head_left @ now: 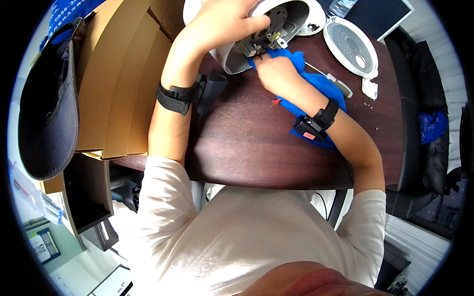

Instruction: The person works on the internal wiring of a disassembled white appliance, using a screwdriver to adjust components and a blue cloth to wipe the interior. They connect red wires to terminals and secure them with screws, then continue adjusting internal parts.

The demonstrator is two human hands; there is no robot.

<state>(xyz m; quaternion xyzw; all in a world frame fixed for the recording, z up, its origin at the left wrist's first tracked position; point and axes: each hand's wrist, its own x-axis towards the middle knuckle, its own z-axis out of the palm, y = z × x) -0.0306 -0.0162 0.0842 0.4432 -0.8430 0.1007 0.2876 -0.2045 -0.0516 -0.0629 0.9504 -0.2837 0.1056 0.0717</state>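
White plastic forms the outer shell of the round appliance housing (298, 19), which lies tipped on the far side of the table (247, 143), left of centre, its open end baring a dark disc and metal brackets (269, 43). The left hand (224, 22) rests over it from the left, thumb out across the disc; the other fingers run out of sight, so I cannot tell how firmly they close. The right hand (276, 71) lies on a blue cloth (321, 89), fingertips bunched at the brackets; whether they pinch cloth or metal is hidden. Done well, this probably calls for bracing the curved shell against rolling, keeping fingertips off bracket edges, and folding the cloth back so that no loose fold snags. To the right lies a screwdriver (340, 85), best left within reach but clear of the elbow. Beyond it sits a round lid (350, 47); nearer, the small screws (368, 105) would be safer gathered together, since a sweeping sleeve or cloth could scatter them.
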